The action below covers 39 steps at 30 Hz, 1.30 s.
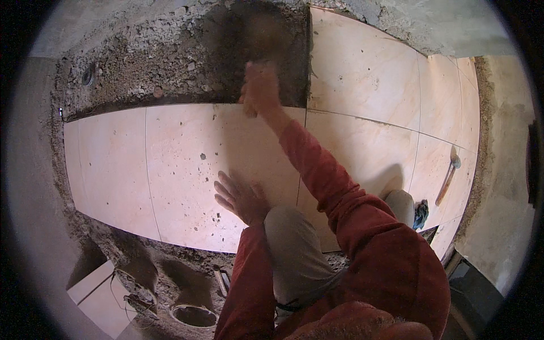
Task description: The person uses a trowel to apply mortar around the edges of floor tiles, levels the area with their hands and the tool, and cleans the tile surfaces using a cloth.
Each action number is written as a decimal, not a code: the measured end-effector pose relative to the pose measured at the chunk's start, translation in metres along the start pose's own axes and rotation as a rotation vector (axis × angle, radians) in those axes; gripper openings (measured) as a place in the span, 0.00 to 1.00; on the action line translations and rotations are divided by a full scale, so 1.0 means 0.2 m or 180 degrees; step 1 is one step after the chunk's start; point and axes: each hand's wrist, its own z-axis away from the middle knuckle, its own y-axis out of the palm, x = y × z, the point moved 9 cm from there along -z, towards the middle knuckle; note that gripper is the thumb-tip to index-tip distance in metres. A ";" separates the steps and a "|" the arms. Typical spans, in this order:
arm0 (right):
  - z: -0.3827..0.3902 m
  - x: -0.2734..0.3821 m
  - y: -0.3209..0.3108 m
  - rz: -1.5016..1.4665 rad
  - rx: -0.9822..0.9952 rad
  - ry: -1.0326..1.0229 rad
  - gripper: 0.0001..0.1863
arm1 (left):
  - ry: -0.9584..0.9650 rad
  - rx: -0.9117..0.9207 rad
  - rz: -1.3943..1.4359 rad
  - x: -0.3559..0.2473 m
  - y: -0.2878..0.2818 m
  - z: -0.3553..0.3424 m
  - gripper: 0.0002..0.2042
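My left hand (241,195) lies on a cream floor tile (107,164), fingers spread, beside my knee. My right hand (260,88) is stretched forward over the tile edge at the dark, rough mortar bed (158,62). Its fingers are curled round something I cannot make out, and a dark blur (260,37) lies just beyond it. More laid tiles (362,62) border the bed on the right. A mallet (445,187) with a wooden handle rests on the tiles at the right, near a crumpled dark cloth (420,214).
Grey walls (493,96) surround the floor. At the lower left are loose tiles (93,297), buckets (192,309), wire and tools (221,280) on rough ground. A small round fitting (88,75) sits in the rubble at the upper left.
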 end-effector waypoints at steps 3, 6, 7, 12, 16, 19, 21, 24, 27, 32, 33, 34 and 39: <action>-0.05 0.01 -0.08 -0.0717 -0.0160 0.0218 0.18 | 0.0007 -0.0059 -0.0021 0.00 0.00 0.00 0.39; -0.11 0.04 -0.14 0.0285 -0.0109 0.0307 0.18 | 0.0070 -0.0116 -0.0056 -0.01 0.00 0.01 0.39; -0.13 0.06 -0.12 0.0435 0.0328 0.0325 0.19 | 0.0084 -0.0159 -0.0058 -0.01 0.00 0.01 0.39; -0.11 0.48 -0.16 0.3237 0.1269 -0.2264 0.19 | 0.0129 -0.0222 0.0027 0.00 0.00 0.02 0.39; -0.11 0.51 -0.44 0.3796 0.0748 -0.1323 0.21 | 0.0132 -0.0264 0.0016 -0.01 0.00 0.02 0.38; -0.02 0.53 -0.48 0.3365 0.0307 -0.1529 0.21 | 0.0189 -0.0303 -0.0124 -0.02 0.00 0.02 0.38; 0.12 0.57 -0.36 0.3474 0.0434 -0.2758 0.21 | 0.0263 -0.0410 -0.0060 -0.04 -0.02 0.02 0.37; 0.21 0.54 -0.22 0.3563 0.0903 -0.3421 0.21 | 0.0263 -0.0389 -0.0079 -0.04 -0.01 0.02 0.36; 0.19 0.46 -0.32 0.3282 0.0822 -0.1863 0.21 | 0.0261 -0.0482 -0.0074 -0.03 0.00 0.03 0.36; 0.54 0.40 -0.62 0.2165 0.0908 -0.0328 0.24 | 0.0263 -0.0473 -0.0363 -0.03 0.04 0.04 0.36; 0.64 0.36 -0.70 0.2077 0.0867 0.0005 0.24 | 0.0231 -0.0426 -0.0413 -0.02 0.05 0.05 0.36; 0.73 0.33 -0.77 0.1915 0.0887 0.0119 0.23 | 0.0163 -0.0396 -0.0467 -0.01 0.06 0.05 0.36; 0.87 0.11 -0.88 0.1633 0.0968 0.0182 0.22 | 0.0215 -0.0520 -0.0383 -0.03 0.06 0.07 0.34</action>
